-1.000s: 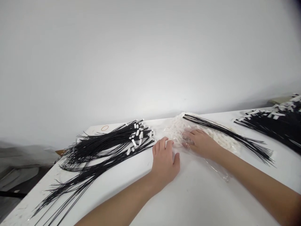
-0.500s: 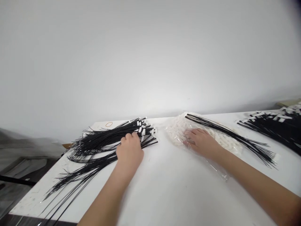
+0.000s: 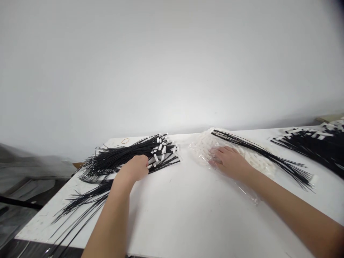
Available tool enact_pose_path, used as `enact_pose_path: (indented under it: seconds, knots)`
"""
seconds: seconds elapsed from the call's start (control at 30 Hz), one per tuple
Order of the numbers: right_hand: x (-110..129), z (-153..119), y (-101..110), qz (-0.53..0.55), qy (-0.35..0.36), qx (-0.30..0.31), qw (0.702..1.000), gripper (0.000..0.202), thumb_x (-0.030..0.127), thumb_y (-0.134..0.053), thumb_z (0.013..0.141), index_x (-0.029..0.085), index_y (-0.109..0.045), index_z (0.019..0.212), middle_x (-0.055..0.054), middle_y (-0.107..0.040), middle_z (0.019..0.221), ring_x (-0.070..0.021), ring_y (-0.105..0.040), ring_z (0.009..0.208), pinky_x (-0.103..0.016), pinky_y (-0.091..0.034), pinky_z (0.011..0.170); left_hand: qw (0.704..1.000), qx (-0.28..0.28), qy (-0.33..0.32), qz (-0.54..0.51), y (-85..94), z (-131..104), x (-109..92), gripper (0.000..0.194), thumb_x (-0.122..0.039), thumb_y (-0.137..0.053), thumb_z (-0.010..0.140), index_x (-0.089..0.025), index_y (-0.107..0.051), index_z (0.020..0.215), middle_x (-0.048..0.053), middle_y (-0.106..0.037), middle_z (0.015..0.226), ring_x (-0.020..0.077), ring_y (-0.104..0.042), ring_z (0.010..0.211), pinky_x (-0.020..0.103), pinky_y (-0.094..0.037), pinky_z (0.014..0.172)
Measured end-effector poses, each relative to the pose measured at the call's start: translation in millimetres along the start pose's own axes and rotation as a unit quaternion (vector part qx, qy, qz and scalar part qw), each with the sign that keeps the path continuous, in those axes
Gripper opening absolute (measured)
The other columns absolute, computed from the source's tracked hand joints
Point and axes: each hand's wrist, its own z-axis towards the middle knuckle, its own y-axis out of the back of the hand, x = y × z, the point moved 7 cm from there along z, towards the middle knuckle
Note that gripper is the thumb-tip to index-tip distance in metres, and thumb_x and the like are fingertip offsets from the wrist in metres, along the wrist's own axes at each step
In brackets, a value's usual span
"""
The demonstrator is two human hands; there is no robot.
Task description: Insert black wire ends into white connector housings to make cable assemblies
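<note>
My left hand (image 3: 135, 168) is closed over the front of a pile of thin black cables (image 3: 113, 159), close to their white end pieces (image 3: 160, 147). Its fingers curl under, so what they hold is hidden; a white end piece shows right beside the fingertips. My right hand (image 3: 228, 161) reaches into a clear plastic bag (image 3: 248, 193) full of small white pieces (image 3: 205, 145). There the fingers bend down among the pieces, and their tips are partly covered. Across the bag lies a loose bundle of black cables (image 3: 258, 148).
A large heap of black cables (image 3: 322, 147) with white ends lies at the right of the white table (image 3: 172, 222). An orange rubber band (image 3: 125, 141) rests near the back left edge. Behind the table stands a pale wall (image 3: 172, 71).
My left hand has moved left and slightly toward me along the cables, uncovering more white end pieces. My right hand stays in the bag, nearly still.
</note>
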Motion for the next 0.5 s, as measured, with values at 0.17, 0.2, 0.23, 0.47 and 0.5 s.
enact_pose_path:
  seconds: [0.17,0.2,0.23,0.47,0.5]
  knots:
    - [-0.1,-0.3,1.0,0.002,-0.004,0.005,1.000,0.040,0.045,-0.038,0.084,0.023,-0.052,0.113,-0.004,-0.054,0.117,-0.0204,-0.046,0.109,-0.038,-0.035,0.095,1.000,0.008,0.008,-0.004,-0.9,1.6,2.0,0.020,-0.011,-0.052,0.059,-0.017,-0.056,0.077,0.009,-0.061,0.091,0.0201,-0.057,0.072,0.027,-0.039,0.056]
    - [-0.1,-0.3,0.9,0.003,-0.004,0.004,1.000,0.040,0.046,-0.038,0.084,0.023,-0.052,0.113,-0.004,-0.054,0.116,-0.0202,-0.046,0.109,-0.038,-0.035,0.095,1.000,0.010,0.011,-0.005,-1.4,2.1,1.8,0.021,-0.010,-0.052,0.058,-0.017,-0.056,0.077,0.010,-0.061,0.091,0.0197,-0.057,0.071,0.027,-0.039,0.056]
    - [-0.3,-0.3,0.7,0.004,-0.004,0.004,1.000,0.040,0.046,-0.038,0.084,0.023,-0.052,0.113,-0.004,-0.054,0.116,-0.0203,-0.046,0.109,-0.038,-0.035,0.095,1.000,0.012,0.013,-0.006,-1.9,2.5,1.5,0.021,-0.008,-0.052,0.057,-0.017,-0.056,0.076,0.010,-0.061,0.091,0.0192,-0.057,0.070,0.027,-0.039,0.056]
    - [0.1,-0.4,1.7,0.009,-0.011,0.013,1.000,0.042,0.047,-0.037,0.083,0.023,-0.051,0.115,-0.003,-0.052,0.119,-0.0205,-0.044,0.111,-0.039,-0.035,0.096,1.000,-0.006,-0.001,-0.006,2.1,-1.0,-1.5,0.016,-0.007,-0.043,0.060,-0.017,-0.054,0.065,0.010,-0.061,0.076,0.0189,-0.056,0.064,0.028,-0.038,0.055]
    - [0.6,-0.4,2.5,0.009,-0.011,0.013,1.000,0.042,0.047,-0.037,0.083,0.023,-0.051,0.115,-0.004,-0.052,0.119,-0.0208,-0.045,0.111,-0.039,-0.035,0.096,1.000,-0.009,0.000,-0.006,2.7,-1.3,-0.8,0.015,-0.007,-0.043,0.059,-0.017,-0.053,0.064,0.009,-0.061,0.075,0.0190,-0.056,0.064,0.027,-0.037,0.054]
